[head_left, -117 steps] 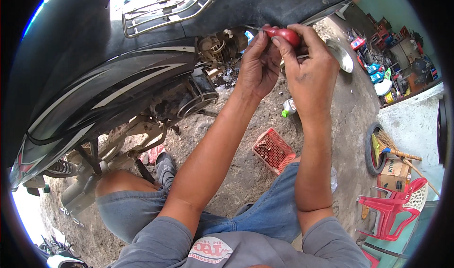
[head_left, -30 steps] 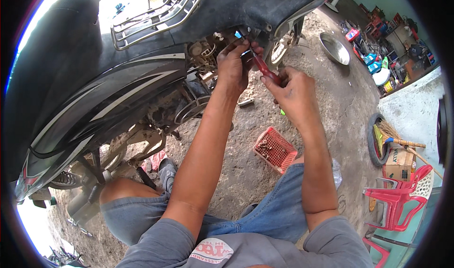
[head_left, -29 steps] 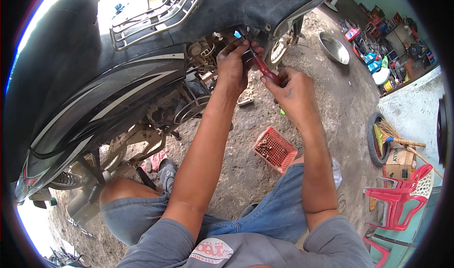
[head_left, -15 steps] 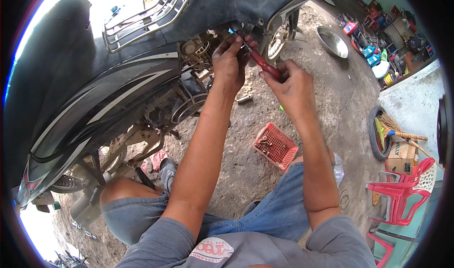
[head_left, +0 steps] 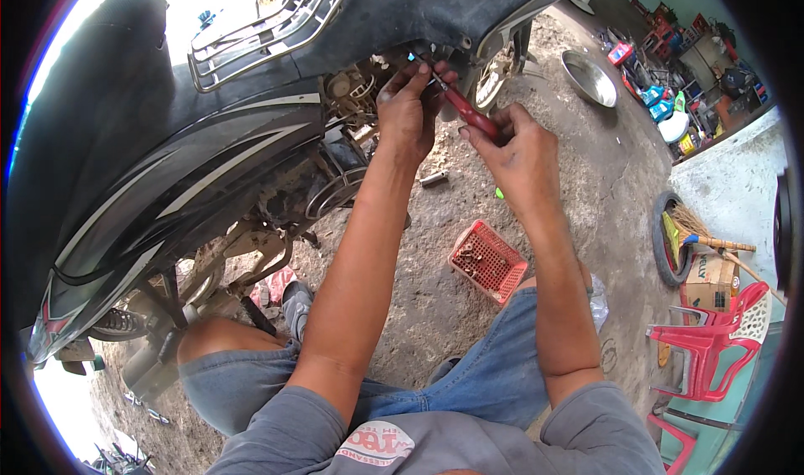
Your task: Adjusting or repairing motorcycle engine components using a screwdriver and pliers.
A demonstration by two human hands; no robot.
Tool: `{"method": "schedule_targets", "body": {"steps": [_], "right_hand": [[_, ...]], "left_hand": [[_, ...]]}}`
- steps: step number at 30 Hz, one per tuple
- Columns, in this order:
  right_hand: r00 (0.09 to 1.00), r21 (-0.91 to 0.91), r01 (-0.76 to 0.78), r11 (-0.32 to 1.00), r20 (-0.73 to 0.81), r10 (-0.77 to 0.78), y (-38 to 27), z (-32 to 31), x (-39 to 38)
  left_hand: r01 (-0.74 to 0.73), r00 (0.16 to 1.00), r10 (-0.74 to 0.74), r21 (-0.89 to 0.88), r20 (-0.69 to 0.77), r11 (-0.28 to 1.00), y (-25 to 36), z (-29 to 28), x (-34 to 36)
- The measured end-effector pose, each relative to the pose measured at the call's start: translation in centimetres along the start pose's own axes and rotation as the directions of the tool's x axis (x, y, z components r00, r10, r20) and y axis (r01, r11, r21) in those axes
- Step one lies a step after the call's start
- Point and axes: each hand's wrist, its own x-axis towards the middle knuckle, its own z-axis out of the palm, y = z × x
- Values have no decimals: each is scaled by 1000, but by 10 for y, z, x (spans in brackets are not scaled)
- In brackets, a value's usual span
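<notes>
A screwdriver point(head_left: 471, 116) with a red handle slants up and left toward the open underside of a dark motorbike point(head_left: 201, 148). The end of its handle is in my right hand point(head_left: 523, 152), thumb and fingers closed round it. My left hand point(head_left: 404, 111) is higher up by the bike's exposed parts point(head_left: 347, 90), its fingers pinched about the metal shaft near the tip. The tip itself is hidden among fingers and shadow, so I cannot tell what it touches. A small bluish spot shows just above the left fingers.
On the rough ground sit a red plastic basket point(head_left: 494, 261) of small metal parts and a short metal cylinder point(head_left: 434, 178). A metal basin point(head_left: 588, 79) stands farther off. To the right are a tyre point(head_left: 667, 240), a broom point(head_left: 712, 239), a cardboard box point(head_left: 710, 284) and red chairs point(head_left: 712, 341).
Both hands keep their hold on the screwdriver and have hardly moved. The bike has shifted very slightly to the right in the picture.
</notes>
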Motion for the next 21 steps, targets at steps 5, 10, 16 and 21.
{"method": "schedule_targets", "body": {"steps": [5,10,16,21], "right_hand": [[1000,12,13,1000,3,-14,0,-2,1],[1000,-15,9,1000,25,-9,1,-2,3],[999,-19,31,999,16,-30,3,-1,3],[1000,-48,8,999,26,-7,2,-2,4]], "left_hand": [[-5,1000,5,8,5,1000,0,0,-1],[-9,1000,9,-1,16,1000,0,-1,0],[-14,1000,15,-43,6,999,-4,-1,1],[-13,1000,13,-51,12,999,-7,-3,3]]}}
